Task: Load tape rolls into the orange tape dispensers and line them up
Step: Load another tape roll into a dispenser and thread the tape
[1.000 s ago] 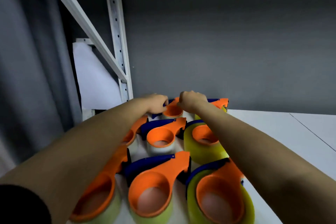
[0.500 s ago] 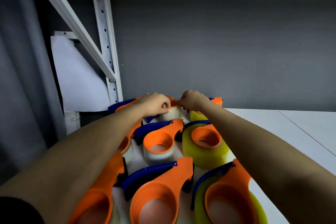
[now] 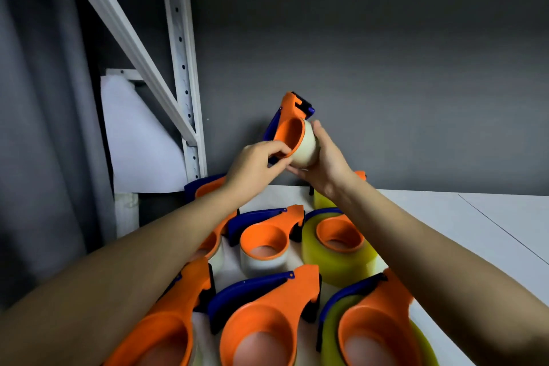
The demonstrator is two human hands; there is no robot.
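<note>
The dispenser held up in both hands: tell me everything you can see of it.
The lifted dispenser is orange plastic with a dark blue guard along its back and a blue piece at its top end. A pale, whitish tape roll sits on its round orange hub. It is held tilted above the table, before the grey wall. The left hand pinches its lower orange rim; the right hand cups the roll from the side and below.

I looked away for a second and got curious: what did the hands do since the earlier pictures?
Both hands lifted one loaded dispenser from the back row up off the table. The left hand pinches its orange rim and the right hand cups its pale tape roll. The other dispensers stayed lined up on the table.
</note>
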